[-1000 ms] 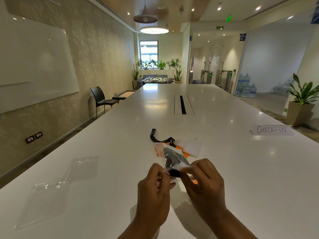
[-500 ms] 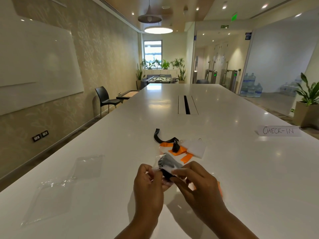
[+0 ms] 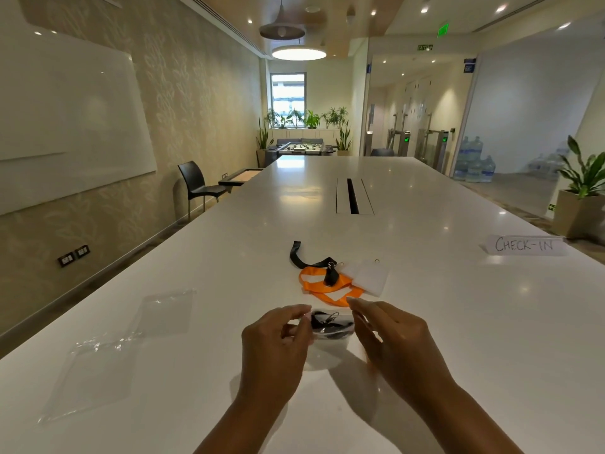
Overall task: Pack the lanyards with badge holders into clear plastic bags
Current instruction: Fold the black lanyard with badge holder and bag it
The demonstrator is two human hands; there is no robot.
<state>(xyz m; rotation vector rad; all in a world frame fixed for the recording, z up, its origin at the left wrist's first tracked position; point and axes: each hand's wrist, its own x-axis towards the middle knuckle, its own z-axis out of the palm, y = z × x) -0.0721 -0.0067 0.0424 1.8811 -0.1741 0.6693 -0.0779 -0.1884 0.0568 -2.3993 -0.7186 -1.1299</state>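
A small clear bag [image 3: 331,326] with a black lanyard and metal clip inside sits between my hands just above the white table [image 3: 458,322]. My left hand [image 3: 278,335] pinches the bag's left edge with curled fingers. My right hand [image 3: 393,339] holds its right edge with thumb and fingers. Beyond the bag lie an orange lanyard [image 3: 327,288], a black lanyard [image 3: 307,258] crossing it, and a clear badge holder [image 3: 368,276].
Two empty clear plastic bags [image 3: 163,311] [image 3: 95,378] lie on the table to the left. A paper "CHECK-IN" sign [image 3: 523,245] stands at the right. A cable slot [image 3: 353,196] runs along the table's middle. A black chair [image 3: 196,185] stands by the left wall.
Both hands have lowered the filled bag toward the table and spread slightly apart. The orange lanyard behind is now fully visible.
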